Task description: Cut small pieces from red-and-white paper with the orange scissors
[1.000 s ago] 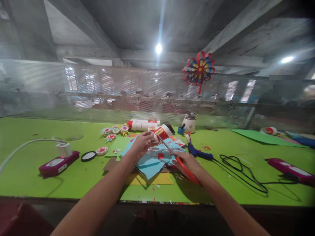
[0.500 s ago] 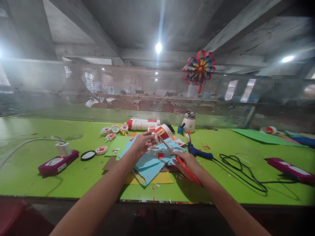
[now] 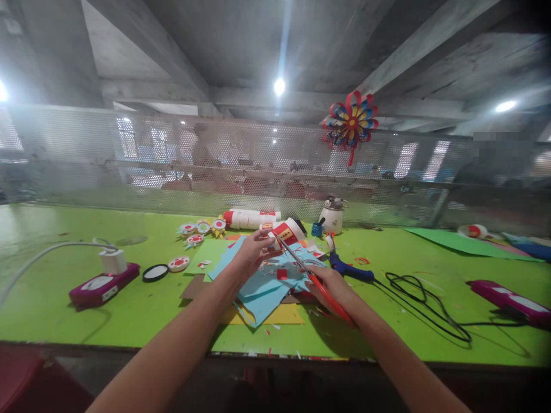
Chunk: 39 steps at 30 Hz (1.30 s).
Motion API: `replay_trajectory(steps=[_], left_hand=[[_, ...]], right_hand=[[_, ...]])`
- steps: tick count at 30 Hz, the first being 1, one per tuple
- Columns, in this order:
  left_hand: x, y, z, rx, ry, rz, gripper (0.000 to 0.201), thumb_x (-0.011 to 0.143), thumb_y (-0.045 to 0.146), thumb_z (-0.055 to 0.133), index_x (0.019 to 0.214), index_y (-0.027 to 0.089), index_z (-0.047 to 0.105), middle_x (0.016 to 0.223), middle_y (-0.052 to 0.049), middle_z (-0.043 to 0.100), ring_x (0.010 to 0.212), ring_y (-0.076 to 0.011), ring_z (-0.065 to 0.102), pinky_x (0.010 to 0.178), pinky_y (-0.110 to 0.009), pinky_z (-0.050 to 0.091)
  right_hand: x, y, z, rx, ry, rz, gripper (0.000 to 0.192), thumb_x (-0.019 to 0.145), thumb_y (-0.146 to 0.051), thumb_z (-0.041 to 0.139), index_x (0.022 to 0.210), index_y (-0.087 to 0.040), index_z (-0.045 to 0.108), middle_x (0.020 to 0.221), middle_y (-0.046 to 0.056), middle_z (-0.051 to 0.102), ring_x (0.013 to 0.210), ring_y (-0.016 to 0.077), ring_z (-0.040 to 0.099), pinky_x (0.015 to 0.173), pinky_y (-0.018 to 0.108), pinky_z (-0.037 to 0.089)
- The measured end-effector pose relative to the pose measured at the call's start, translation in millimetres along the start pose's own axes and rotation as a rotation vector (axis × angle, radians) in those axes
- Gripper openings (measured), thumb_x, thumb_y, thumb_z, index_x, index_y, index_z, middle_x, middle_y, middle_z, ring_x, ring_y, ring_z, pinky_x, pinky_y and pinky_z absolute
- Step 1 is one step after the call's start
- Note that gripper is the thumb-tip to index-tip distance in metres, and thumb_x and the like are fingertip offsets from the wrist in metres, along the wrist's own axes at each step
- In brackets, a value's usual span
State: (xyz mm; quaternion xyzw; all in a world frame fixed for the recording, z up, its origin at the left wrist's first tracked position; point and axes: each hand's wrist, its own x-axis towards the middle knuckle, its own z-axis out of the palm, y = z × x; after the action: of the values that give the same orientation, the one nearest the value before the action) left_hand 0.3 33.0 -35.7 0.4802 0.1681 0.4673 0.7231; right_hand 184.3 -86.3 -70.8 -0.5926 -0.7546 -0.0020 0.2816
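Observation:
My left hand is closed around the near end of a red and white paper cup, which lies tilted above the papers. My right hand grips the red-handled scissors. Their blades point up and left and meet the cup beside my left fingers; whether they touch or bite into it I cannot tell. Beneath both hands lie light blue paper sheets strewn with cut scraps and a small red piece. Yellow paper shows under them.
To the right, a blue glue gun trails a black cable towards a purple power strip. Another power strip with a white plug stands left, near a black-rimmed disc. Behind are paper flowers, stacked cups and a jug.
The whole view has shifted slightly. Both hands, the cup and the scissors keep nearly the same position relative to each other.

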Motion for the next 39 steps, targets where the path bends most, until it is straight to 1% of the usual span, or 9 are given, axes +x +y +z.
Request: replay_trajectory(steps=[4, 10, 15, 19, 25, 31, 39], left_hand=[[1.3, -1.0, 0.3, -0.011, -0.012, -0.004, 0.026, 0.067, 0.007, 0.068, 0.091, 0.011, 0.060, 0.087, -0.011, 0.068, 0.076, -0.0210, 0.066, 0.080, -0.045, 0.053], [1.9, -0.8, -0.7, -0.022, -0.023, -0.011, 0.019, 0.071, 0.011, 0.067, 0.090, 0.010, 0.062, 0.096, -0.013, 0.066, 0.083, -0.0231, 0.065, 0.081, -0.045, 0.053], [5.3, -4.0, -3.7, -0.038, -0.022, -0.005, 0.014, 0.074, 0.015, 0.066, 0.087, 0.011, 0.063, 0.096, -0.013, 0.066, 0.084, -0.0230, 0.065, 0.080, -0.046, 0.054], [7.3, -5.4, -5.0, -0.044, -0.004, -0.024, 0.014, 0.073, 0.013, 0.066, 0.086, 0.011, 0.063, 0.094, -0.013, 0.066, 0.083, -0.0227, 0.065, 0.079, -0.046, 0.054], [4.9, -0.9, -3.1, -0.058, 0.025, -0.037, 0.022, 0.071, 0.008, 0.065, 0.092, 0.012, 0.061, 0.092, -0.011, 0.067, 0.079, -0.0209, 0.065, 0.080, -0.044, 0.053], [1.9, -0.7, -0.5, -0.058, -0.005, -0.028, 0.013, 0.068, 0.007, 0.067, 0.081, 0.008, 0.063, 0.082, -0.012, 0.067, 0.070, -0.0177, 0.063, 0.081, -0.045, 0.052], [1.5, -3.8, 0.8, -0.073, -0.001, 0.003, 0.013, 0.065, 0.007, 0.069, 0.076, 0.009, 0.062, 0.076, -0.009, 0.066, 0.065, -0.0156, 0.061, 0.081, -0.048, 0.050]], right_hand=[[0.7, -2.6, -1.7, 0.013, -0.011, -0.001, 0.022, 0.091, -0.026, 0.055, 0.110, -0.015, 0.059, 0.107, 0.005, 0.063, 0.089, 0.0201, 0.064, 0.076, 0.038, 0.053], [0.3, -6.1, 0.5, 0.016, 0.007, 0.004, 0.024, 0.091, -0.026, 0.055, 0.112, -0.015, 0.058, 0.109, 0.006, 0.062, 0.089, 0.0202, 0.064, 0.076, 0.039, 0.053], [0.3, -10.0, 2.4, -0.013, 0.015, 0.035, 0.022, 0.090, -0.026, 0.056, 0.108, -0.015, 0.059, 0.106, 0.005, 0.063, 0.087, 0.0197, 0.064, 0.074, 0.038, 0.053], [-0.4, -12.7, 2.2, -0.013, 0.012, 0.031, 0.021, 0.091, -0.026, 0.055, 0.108, -0.015, 0.060, 0.108, 0.005, 0.063, 0.090, 0.0201, 0.063, 0.077, 0.039, 0.053], [-1.2, -12.1, -0.5, -0.008, -0.007, 0.031, 0.021, 0.091, -0.026, 0.055, 0.108, -0.015, 0.060, 0.107, 0.005, 0.063, 0.088, 0.0200, 0.064, 0.075, 0.038, 0.053], [3.2, -14.8, -3.7, -0.007, -0.019, 0.035, 0.021, 0.090, -0.026, 0.056, 0.107, -0.014, 0.060, 0.105, 0.005, 0.064, 0.087, 0.0196, 0.064, 0.075, 0.038, 0.053], [-0.3, -21.0, -2.9, -0.020, 0.009, 0.082, 0.018, 0.090, -0.026, 0.056, 0.101, -0.014, 0.062, 0.098, 0.003, 0.065, 0.083, 0.0186, 0.064, 0.073, 0.036, 0.053]])
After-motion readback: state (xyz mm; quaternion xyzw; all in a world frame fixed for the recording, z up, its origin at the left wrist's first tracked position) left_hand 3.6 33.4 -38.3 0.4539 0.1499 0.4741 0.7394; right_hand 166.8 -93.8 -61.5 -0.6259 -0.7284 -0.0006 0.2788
